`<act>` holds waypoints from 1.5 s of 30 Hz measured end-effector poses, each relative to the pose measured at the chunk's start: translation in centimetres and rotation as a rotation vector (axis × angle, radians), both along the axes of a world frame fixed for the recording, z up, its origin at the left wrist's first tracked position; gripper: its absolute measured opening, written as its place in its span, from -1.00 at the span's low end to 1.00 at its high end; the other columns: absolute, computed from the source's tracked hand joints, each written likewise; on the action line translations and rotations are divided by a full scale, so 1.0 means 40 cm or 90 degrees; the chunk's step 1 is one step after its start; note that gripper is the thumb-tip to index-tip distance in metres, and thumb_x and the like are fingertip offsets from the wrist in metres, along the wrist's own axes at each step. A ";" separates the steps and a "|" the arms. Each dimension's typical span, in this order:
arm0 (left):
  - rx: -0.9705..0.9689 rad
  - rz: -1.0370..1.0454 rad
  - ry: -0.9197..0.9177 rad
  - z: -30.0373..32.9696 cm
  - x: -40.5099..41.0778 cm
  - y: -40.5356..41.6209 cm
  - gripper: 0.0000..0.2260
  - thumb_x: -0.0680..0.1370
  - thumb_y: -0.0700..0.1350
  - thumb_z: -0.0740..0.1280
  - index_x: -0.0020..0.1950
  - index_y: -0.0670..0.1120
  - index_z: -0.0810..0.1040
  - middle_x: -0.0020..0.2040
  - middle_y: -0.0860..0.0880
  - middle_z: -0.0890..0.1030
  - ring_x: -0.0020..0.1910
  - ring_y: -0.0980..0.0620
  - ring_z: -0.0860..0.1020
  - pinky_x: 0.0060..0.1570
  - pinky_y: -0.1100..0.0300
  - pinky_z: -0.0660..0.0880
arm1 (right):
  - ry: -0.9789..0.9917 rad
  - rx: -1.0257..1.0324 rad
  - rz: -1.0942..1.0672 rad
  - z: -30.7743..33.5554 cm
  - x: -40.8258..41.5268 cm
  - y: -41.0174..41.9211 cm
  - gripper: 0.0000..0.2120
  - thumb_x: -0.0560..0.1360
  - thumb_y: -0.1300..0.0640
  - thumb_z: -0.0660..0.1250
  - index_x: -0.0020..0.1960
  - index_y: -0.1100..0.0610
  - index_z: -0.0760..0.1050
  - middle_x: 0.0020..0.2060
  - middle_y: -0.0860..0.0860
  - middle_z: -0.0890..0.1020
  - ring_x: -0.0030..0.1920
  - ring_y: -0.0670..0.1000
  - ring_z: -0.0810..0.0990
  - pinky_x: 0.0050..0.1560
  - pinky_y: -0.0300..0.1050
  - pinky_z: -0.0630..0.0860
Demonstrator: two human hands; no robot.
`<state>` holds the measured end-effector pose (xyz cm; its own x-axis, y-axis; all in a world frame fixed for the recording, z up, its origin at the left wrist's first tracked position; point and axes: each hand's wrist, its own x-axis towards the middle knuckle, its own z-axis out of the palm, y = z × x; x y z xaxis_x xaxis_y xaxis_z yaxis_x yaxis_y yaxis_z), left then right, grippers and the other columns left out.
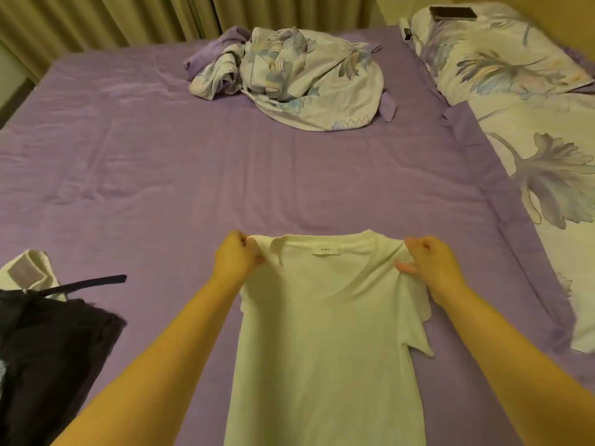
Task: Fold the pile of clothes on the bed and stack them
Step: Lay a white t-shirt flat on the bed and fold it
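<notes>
Both forearms reach forward from the bottom edge, and between them hangs a white tee [325,333], held up by its shoulders over the bed [225,162]. Left hand [236,257] has its grip closed on the left shoulder seam, fingers curled over the cloth and thumb pinching beneath. Right hand [433,265] pinches the right shoulder the same way, its fingers bunched on the fabric near the sleeve [415,323], which flops loose and creased below it. Neck label [325,250] faces the camera, so the collar is up and the body trails toward the person, its hem out of view.

The step in hand looks like spreading the tee flat before the first fold. To do it well, I would keep both pinches level and pull gently apart so the shoulder line goes taut, then lower the cloth onto the bare purple sheet ahead, hem first, letting the body lay out without doubling under. That crumpled right sleeve should be smoothed outward once the tee lies flat, or it will put a lump in the fold.

Dark clothes [48,349] with a strap [90,284] across them sit at the near left, beside a pale folded piece [29,268]; a floral heap [289,78] lies at the far side, well apart. Whether those dark things are folded I cannot tell.
</notes>
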<state>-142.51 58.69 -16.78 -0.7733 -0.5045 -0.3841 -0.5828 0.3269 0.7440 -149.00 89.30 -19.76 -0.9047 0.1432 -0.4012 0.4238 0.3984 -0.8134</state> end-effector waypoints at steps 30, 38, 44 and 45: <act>-0.347 -0.223 0.074 -0.345 0.129 0.136 -0.68 0.55 -0.28 0.31 0.32 -0.21 0.50 0.34 -0.27 0.44 0.34 -0.33 0.37 0.30 -0.24 0.32 | -0.086 0.436 0.098 -0.243 -0.009 0.197 -0.71 0.59 0.15 0.22 0.28 0.22 0.40 0.11 0.26 0.54 0.09 0.27 0.48 -0.01 0.09 0.43; -0.057 0.048 0.023 -0.337 -0.026 -0.117 -0.65 0.62 -0.26 0.17 0.41 -0.20 0.36 0.29 -0.12 0.51 0.23 -0.09 0.49 0.22 0.04 0.40 | 0.108 0.395 0.384 -0.252 0.020 -0.160 -0.61 0.61 0.06 0.15 0.43 0.08 0.32 0.39 0.02 0.40 0.40 0.06 0.31 0.40 -0.05 0.18; 0.144 0.029 -0.011 -0.364 -0.145 -0.165 -0.50 0.54 -0.19 0.37 0.45 -0.15 0.32 0.29 -0.11 0.48 0.26 -0.11 0.47 0.18 0.10 0.42 | 0.194 0.450 0.660 -0.359 0.087 -0.429 -0.45 0.59 -0.24 -0.11 0.53 -0.07 0.11 0.53 -0.01 0.13 0.54 0.07 0.03 0.48 0.08 -0.12; 0.159 -0.011 -0.044 -0.365 -0.155 -0.178 -0.52 0.52 -0.17 0.40 0.41 -0.15 0.38 0.24 -0.10 0.51 0.22 -0.09 0.50 0.15 0.09 0.45 | 0.198 0.491 0.659 -0.368 0.088 -0.448 -0.41 0.57 -0.28 -0.18 0.51 -0.06 0.16 0.52 0.02 0.18 0.52 0.12 0.09 0.45 0.18 -0.06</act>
<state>-148.73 51.57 -31.37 -0.7489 -0.3742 -0.5469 -0.6307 0.1491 0.7616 -145.47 71.37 -34.48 -0.7726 -0.5667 -0.2863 -0.5143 0.8230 -0.2413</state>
